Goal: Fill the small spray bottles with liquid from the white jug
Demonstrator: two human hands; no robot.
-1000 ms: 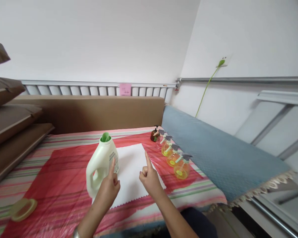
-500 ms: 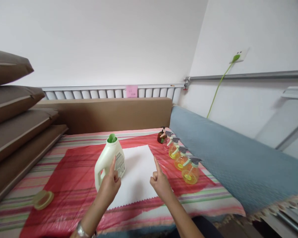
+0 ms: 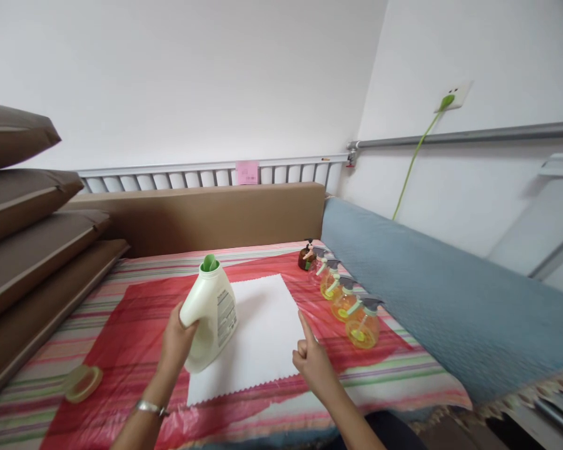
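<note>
My left hand point(image 3: 178, 334) is wrapped round the handle of a cream detergent jug point(image 3: 213, 319) with a green pouring spout in its uncapped mouth. The jug stands at the left part of a white sheet point(image 3: 267, 312) with zigzag edges, its printed label facing right. Over the sheet's right edge, my right hand point(image 3: 312, 359) points forward with its index finger stretched out and the other fingers curled, holding nothing. To its right stands a row of pump bottles: a round clear one with yellow liquid point(image 3: 362, 328) is closest, and a dark brown one point(image 3: 306, 256) is farthest.
A pale round lid point(image 3: 83, 382) lies at the left on red plastic film point(image 3: 136, 325) over a striped cloth point(image 3: 431, 375). Brown cushions point(image 3: 28, 250) are stacked on the left. A brown backrest point(image 3: 216, 219) and a blue-covered armrest point(image 3: 426, 275) border the surface.
My left hand has gone from pointing in front of the jug to gripping its handle. My right hand has shifted slightly right and down, still pointing.
</note>
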